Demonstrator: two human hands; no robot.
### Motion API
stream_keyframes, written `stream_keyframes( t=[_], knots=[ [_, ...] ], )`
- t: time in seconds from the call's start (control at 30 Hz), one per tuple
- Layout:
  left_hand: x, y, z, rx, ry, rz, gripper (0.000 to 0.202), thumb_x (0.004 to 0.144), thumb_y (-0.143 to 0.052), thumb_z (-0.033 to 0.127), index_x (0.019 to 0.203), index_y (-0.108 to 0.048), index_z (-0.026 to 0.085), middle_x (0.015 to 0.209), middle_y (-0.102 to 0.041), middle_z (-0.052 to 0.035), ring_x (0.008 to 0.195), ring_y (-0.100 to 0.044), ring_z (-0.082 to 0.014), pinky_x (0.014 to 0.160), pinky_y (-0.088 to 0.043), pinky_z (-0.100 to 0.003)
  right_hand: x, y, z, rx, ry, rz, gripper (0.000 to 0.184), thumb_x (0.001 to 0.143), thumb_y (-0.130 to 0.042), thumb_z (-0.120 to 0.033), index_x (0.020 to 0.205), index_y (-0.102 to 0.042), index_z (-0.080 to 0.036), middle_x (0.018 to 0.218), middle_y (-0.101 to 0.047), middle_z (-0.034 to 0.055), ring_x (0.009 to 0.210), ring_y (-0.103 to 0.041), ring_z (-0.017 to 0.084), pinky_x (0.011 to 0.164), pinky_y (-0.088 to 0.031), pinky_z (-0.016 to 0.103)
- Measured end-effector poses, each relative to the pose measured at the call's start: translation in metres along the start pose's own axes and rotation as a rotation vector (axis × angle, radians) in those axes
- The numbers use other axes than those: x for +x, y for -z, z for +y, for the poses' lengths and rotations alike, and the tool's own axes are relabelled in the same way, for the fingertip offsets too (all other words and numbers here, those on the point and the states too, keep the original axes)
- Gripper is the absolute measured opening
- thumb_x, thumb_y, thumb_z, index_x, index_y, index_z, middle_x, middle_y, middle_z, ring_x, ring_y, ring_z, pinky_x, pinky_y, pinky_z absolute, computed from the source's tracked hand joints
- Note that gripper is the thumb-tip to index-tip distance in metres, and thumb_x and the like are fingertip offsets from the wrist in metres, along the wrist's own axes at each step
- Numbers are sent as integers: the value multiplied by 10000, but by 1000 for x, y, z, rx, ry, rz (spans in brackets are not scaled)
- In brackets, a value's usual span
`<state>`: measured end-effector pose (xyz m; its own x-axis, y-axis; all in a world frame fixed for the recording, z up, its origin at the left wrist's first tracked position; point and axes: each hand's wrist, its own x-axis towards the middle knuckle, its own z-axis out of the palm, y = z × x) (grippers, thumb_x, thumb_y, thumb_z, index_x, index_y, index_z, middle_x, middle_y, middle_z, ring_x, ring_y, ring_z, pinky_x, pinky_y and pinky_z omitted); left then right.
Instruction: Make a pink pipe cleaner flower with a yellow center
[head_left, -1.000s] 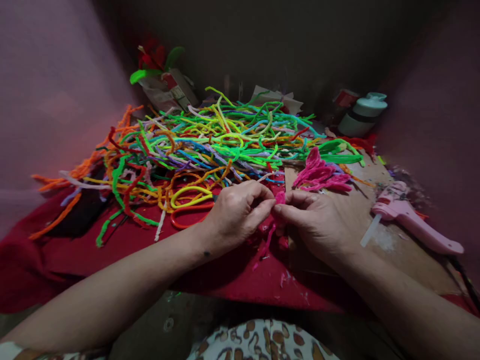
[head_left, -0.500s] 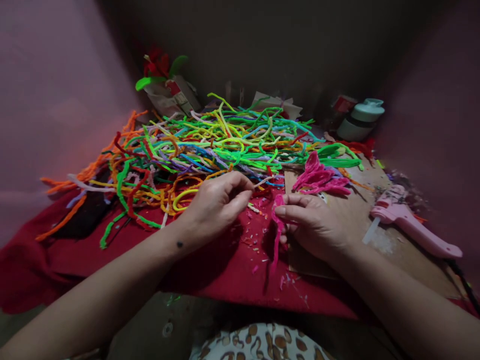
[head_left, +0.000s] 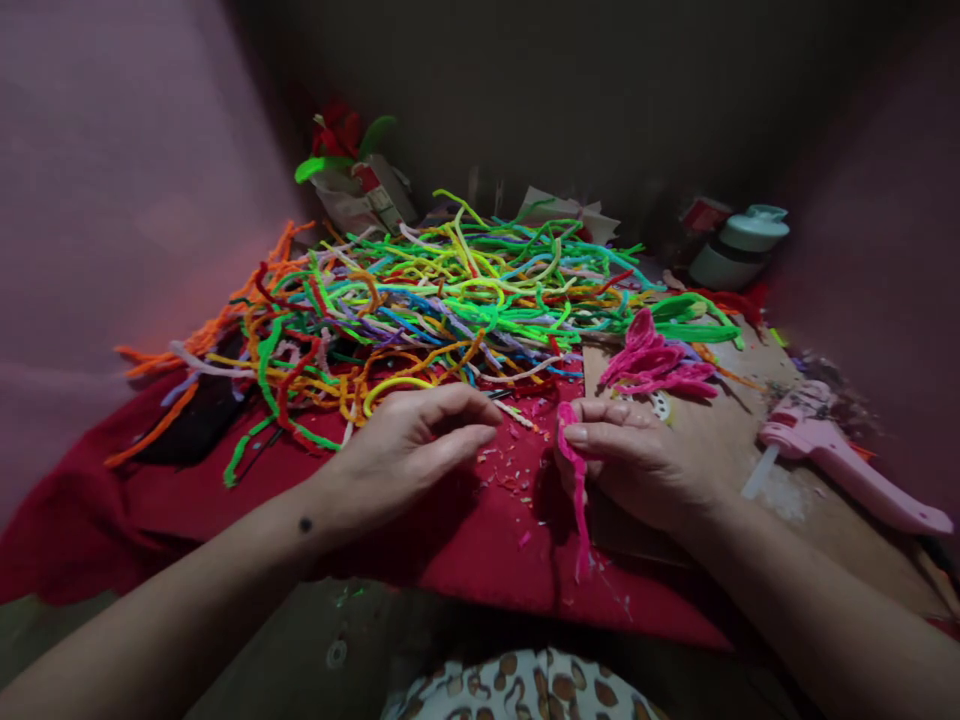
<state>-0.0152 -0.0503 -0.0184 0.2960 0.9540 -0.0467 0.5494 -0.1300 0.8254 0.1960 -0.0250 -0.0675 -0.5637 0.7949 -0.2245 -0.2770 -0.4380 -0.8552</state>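
Note:
Between the thumb and fingers of my right hand (head_left: pixel 634 450) is a bright pink pipe cleaner (head_left: pixel 578 500), folded at the top with its end hanging down. My left hand (head_left: pixel 416 440) hovers over the front of the table, thumb and index finger apart, with nothing visible between them. Just beyond it lies a pale pink pipe cleaner (head_left: pixel 517 377) at the near edge of a large tangled pile of colourful pipe cleaners (head_left: pixel 480 290). A bunch of pink looped petals (head_left: pixel 656 360) rests behind my right hand.
A pink glue gun (head_left: pixel 832 450) lies on a brown board (head_left: pixel 720 440) at the right. Green looped leaves (head_left: pixel 697 315) and a light teal bottle (head_left: pixel 742 245) are farther back. Small clippings (head_left: pixel 517 470) dot the red cloth (head_left: pixel 465 540). Walls close in the sides.
My left hand has let go of the pale pink pipe cleaner and drawn back toward me, its fingers parting. My right hand still holds the pink one. The view has shifted slightly.

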Motion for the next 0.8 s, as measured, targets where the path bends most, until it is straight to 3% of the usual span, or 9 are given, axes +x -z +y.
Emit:
stream_keyframes(
  t=[0.13,0.23,0.4,0.53,0.8],
  knots=[
    [10,-20,15,-221,13,-88,136,803,-513,227,836,-612,141,689,-580,10,612,-511,-88,578,-412,-189,-2,-2,-1,-66,19,10,105,717,-658,-228,665,-590,-167,531,-532,-35,429,-464,67,428,-377,188],
    [16,-29,17,-273,9,-91,132,805,-510,232,777,-588,130,598,-512,38,528,-444,-62,519,-375,-176,-3,-2,0,-109,27,2,101,729,-653,-243,675,-599,-177,544,-520,-42,433,-441,65,431,-373,191],
    [19,-32,16,-97,-55,-41,160,807,-502,226,722,-594,126,594,-511,35,538,-441,-61,528,-360,-177,-4,1,2,-184,55,20,88,738,-648,-245,691,-608,-183,559,-505,-43,457,-419,65,438,-345,191],
    [20,-30,15,56,-94,-78,185,811,-482,230,721,-606,127,601,-537,21,551,-463,-73,531,-358,-185,-5,-1,2,-213,41,3,70,738,-638,-231,727,-616,-165,585,-509,-36,494,-431,70,474,-352,198],
    [19,-33,13,129,-129,-85,133,784,-469,206,698,-550,147,586,-519,32,525,-440,-75,490,-338,-184,-6,-3,2,-235,25,-21,80,727,-633,-230,694,-595,-168,601,-519,-33,518,-441,77,512,-366,206]
  ],
)
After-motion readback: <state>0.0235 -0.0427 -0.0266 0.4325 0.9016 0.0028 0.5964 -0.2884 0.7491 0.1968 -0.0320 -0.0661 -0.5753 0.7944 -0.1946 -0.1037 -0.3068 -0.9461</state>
